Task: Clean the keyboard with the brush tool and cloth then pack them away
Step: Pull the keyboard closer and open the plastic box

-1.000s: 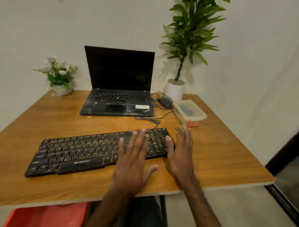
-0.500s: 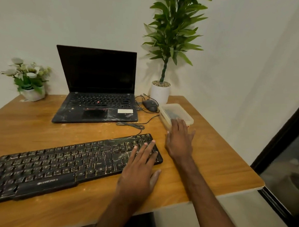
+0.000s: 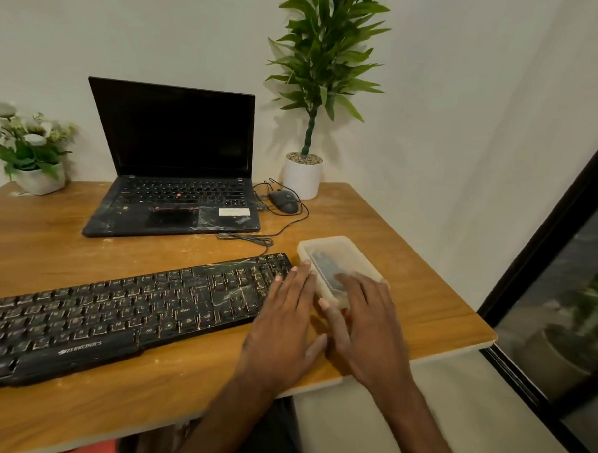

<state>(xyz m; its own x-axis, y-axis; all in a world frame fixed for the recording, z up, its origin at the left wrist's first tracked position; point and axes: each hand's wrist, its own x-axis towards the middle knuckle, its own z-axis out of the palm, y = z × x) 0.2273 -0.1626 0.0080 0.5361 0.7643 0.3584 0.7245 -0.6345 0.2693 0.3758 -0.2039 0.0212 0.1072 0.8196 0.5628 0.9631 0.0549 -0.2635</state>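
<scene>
Both hands are on the box! The right hand [image 3: 365, 318] lies across the lid of the translucent rectangular plastic box [image 3: 337, 252], fingers fairly flat on top and thumb against its near end, resting on it rather than clamped round it. The left hand [image 3: 286, 328] is open too. Its straight fingers reach over the right end of the black dust-streaked keyboard [image 3: 115, 317], and the fingertips touch the box's left side. Through the lid, under the right fingers, there's something dark. It's likely the brush tool and cloth, though I can't tell which is which. So no cleaning yet; opening the box looks like the step in hand. Here's the danger: if that lid is stiff and pops free all at once, the light box could skid across the wooden desk [image 3: 431, 300] away from the right hand toward the edge beyond it, spilling the tools. And the left palm, over those grimy keys, could smear dust or press keys if it leans down for leverage.
</scene>
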